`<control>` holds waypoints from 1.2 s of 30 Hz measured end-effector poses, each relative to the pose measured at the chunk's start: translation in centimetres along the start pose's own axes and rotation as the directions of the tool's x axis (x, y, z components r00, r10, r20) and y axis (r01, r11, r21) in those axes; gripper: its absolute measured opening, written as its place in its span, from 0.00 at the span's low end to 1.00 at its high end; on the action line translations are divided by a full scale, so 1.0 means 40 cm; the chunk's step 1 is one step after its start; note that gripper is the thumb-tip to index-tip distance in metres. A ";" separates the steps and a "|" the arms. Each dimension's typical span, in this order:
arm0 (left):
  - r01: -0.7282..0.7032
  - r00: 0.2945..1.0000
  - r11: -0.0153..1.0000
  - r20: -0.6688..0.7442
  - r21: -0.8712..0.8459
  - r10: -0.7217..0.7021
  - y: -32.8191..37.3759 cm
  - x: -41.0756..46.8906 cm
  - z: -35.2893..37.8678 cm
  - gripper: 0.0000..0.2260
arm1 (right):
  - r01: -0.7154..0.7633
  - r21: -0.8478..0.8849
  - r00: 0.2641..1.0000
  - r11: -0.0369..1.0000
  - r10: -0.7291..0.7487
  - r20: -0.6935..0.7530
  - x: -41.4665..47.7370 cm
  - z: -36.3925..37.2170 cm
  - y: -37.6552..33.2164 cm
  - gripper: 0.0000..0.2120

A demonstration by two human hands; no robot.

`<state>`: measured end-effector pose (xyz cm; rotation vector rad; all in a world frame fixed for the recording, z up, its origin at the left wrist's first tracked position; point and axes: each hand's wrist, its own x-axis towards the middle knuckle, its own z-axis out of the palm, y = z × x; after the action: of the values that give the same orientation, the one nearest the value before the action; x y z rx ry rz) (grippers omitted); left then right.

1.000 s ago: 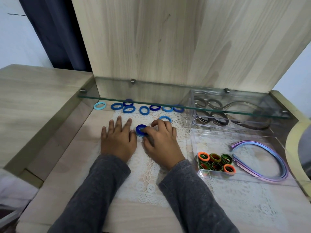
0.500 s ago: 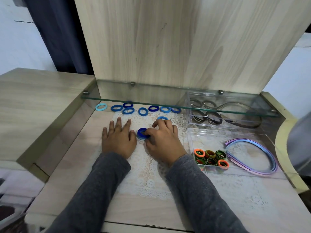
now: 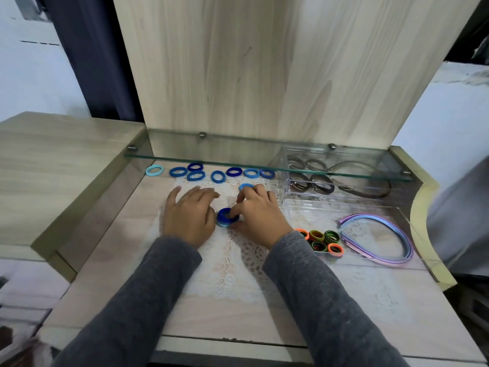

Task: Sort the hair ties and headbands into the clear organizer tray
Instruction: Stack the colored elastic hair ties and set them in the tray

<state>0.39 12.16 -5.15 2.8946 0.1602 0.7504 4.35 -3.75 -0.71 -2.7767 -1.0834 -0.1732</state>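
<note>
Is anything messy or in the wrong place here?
Nothing looks spilled or broken. The blue hair ties lie loose in an uneven row under the glass shelf, outside the clear tray where the other ties and headbands sit. The right hand pinches a small blue stack beside the left hand.

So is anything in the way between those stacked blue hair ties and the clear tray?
Nothing visible. The right hand holds the blue stack; only bare lace mat lies between it and the clear tray.

Soft even light, faint shadows, wide-angle edge bending, slight blur.
</note>
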 end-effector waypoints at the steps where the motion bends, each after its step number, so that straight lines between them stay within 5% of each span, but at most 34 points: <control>1: -0.068 0.997 0.998 -0.029 -0.015 0.068 0.007 -0.004 -0.004 0.16 | 0.005 0.000 1.000 1.000 -0.005 -0.004 -0.005 -0.004 0.003 0.12; 3: -0.125 0.992 0.991 -0.027 -0.043 0.124 0.024 -0.016 -0.011 0.18 | 0.006 -0.007 1.000 1.000 -0.006 -0.010 -0.016 -0.015 0.012 0.12; 10: 0.105 0.989 0.978 0.126 -0.178 -0.083 0.098 -0.031 -0.059 0.21 | 0.027 -0.083 0.999 0.996 -0.029 -0.022 -0.048 -0.074 0.057 0.12; 16: 0.130 0.987 0.942 0.130 -0.311 -0.093 0.176 -0.027 -0.082 0.20 | 0.010 -0.109 1.000 0.994 -0.011 -0.008 -0.082 -0.143 0.118 0.12; 23: 0.207 0.967 0.782 0.242 -0.588 -0.074 0.267 -0.017 -0.060 0.21 | -0.021 -0.159 0.999 0.987 0.027 0.037 -0.125 -0.210 0.201 0.12; 33: 0.079 0.985 0.872 0.174 -0.484 0.007 0.319 0.000 -0.009 0.22 | -0.112 -0.109 0.988 0.988 0.123 0.096 -0.164 -0.200 0.287 0.13; 36: -0.059 0.991 0.913 0.090 -0.403 0.103 0.307 -0.005 0.012 0.22 | -0.123 -0.085 0.981 0.989 0.134 0.141 -0.163 -0.185 0.300 0.13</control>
<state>1.27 -0.01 -3.58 2.5510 -0.1163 0.5560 7.35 -18.15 4.27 -2.9565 -0.9417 0.0061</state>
